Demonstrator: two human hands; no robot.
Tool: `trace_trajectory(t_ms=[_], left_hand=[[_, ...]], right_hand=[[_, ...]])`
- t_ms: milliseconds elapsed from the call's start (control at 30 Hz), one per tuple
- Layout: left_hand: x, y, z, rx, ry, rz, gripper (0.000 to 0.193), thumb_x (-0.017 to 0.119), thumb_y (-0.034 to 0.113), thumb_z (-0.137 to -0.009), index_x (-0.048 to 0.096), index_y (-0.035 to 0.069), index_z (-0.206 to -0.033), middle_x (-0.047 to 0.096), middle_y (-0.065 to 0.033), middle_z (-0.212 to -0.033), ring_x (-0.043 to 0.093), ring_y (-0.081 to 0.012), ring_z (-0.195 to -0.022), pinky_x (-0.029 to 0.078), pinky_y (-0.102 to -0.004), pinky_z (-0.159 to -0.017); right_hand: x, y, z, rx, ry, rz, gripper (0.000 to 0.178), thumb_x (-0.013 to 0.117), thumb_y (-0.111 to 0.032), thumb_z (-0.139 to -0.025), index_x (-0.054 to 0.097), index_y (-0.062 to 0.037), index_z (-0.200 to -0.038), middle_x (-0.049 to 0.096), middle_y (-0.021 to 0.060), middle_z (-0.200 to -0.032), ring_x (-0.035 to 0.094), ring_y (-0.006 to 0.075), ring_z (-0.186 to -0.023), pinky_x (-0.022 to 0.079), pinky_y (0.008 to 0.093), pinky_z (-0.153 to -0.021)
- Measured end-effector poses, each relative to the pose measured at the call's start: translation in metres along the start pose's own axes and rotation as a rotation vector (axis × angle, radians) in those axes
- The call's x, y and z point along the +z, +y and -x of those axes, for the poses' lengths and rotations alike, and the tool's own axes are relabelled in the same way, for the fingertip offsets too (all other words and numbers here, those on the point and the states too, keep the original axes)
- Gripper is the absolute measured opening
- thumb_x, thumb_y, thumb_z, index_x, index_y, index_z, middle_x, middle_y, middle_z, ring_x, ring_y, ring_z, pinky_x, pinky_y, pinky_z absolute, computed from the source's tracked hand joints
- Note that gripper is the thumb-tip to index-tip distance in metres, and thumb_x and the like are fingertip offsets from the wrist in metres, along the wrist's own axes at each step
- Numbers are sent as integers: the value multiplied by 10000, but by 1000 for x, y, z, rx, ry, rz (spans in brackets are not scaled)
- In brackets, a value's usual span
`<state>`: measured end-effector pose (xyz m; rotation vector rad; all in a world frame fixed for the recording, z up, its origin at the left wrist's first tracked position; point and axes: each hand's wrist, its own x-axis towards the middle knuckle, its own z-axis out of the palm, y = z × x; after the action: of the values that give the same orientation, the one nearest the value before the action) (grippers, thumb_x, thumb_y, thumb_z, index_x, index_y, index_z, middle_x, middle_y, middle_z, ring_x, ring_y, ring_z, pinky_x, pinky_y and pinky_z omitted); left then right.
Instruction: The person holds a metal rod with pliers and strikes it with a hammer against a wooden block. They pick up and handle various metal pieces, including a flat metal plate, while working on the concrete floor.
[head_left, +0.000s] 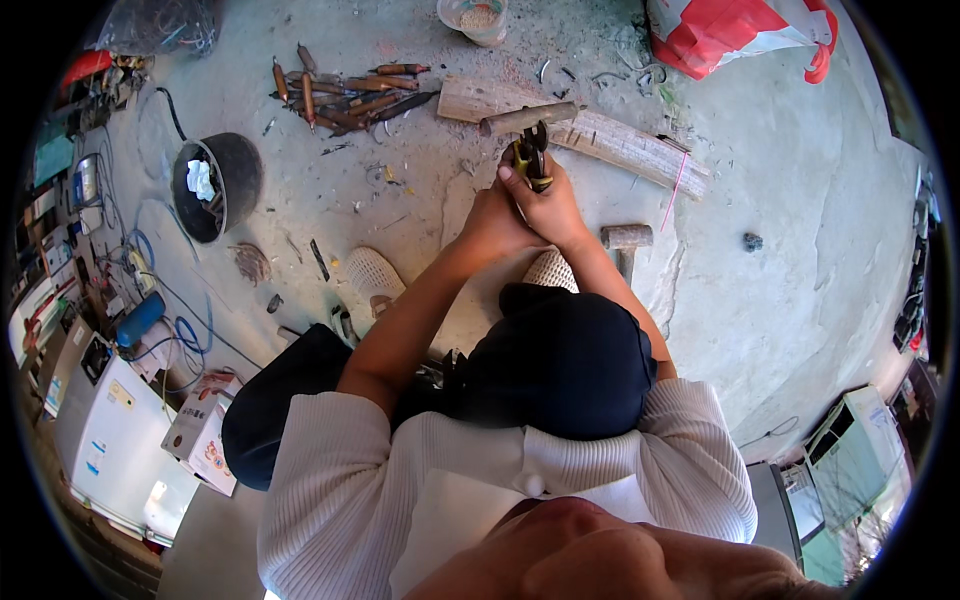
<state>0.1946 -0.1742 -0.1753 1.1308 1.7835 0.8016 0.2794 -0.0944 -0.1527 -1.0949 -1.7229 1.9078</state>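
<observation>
Both my hands are closed together around a pair of pliers (532, 160) with yellow-and-black handles. My left hand (492, 218) wraps the grip from the left, and my right hand (552, 208) closes from the right, its thumb along the handle. The dark jaws point away from me and meet a brownish cylinder (505, 122); whether they bite into it I cannot tell. That cylinder lies across a worn wooden plank (630, 155) on the concrete floor. A hammer (627, 237) with a short handle rests to the right of my right wrist.
Several brown cylinders (370, 100) lie heaped at the far left, among scattered scraps. A black bucket (240, 180) holds crumpled white material. Farther off stand a clear tub (480, 25) of granules and a red-and-white bag (725, 35). Cables and boxes (205, 430) line the left side.
</observation>
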Motion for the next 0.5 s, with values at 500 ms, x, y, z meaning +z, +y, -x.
trace_trajectory(t_ms=[500], left_hand=[[-31, -3, -34, -54, 6, 6, 1095, 841, 335, -538, 208, 30, -1378, 569, -185, -1182, 590, -341, -1053, 495, -398, -862]], right_hand=[[9, -25, -58, -14, 19, 87, 277, 641, -259, -859, 589, -4, -954, 633, 186, -793, 612, 304, -740, 480, 370, -730]])
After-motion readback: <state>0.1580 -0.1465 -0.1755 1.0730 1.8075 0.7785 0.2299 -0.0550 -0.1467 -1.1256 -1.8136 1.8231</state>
